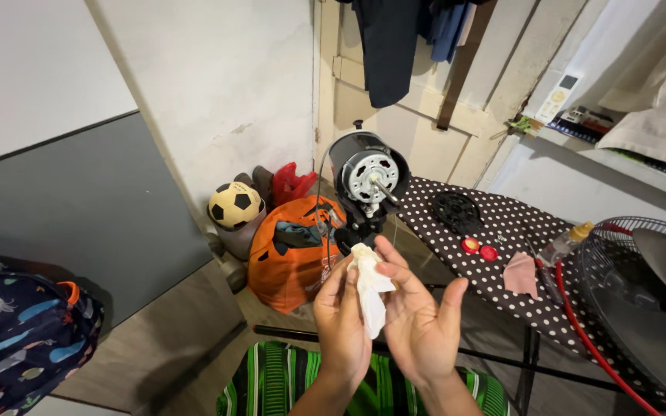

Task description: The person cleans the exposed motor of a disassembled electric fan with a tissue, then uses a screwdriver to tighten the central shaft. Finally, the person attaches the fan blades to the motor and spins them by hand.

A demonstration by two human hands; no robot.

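A crumpled white cloth (370, 290) hangs between my two hands in the middle of the view. My left hand (341, 320) pinches its upper part with the fingers closed on it. My right hand (419, 312) lies palm up against the cloth, thumb spread out. Just beyond the hands stands a black fan motor (369, 174) on its stand, its bare metal face and shaft pointing toward me, with no blade or guard on it.
A dotted ironing board (495, 231) to the right carries a black round plate (456, 211), two red caps (479, 249), a pink rag (521, 274) and a small bottle (566, 242). A fan guard and blade (645, 293) lie far right. An orange bag (288, 254) and a ball (234, 205) sit by the wall.
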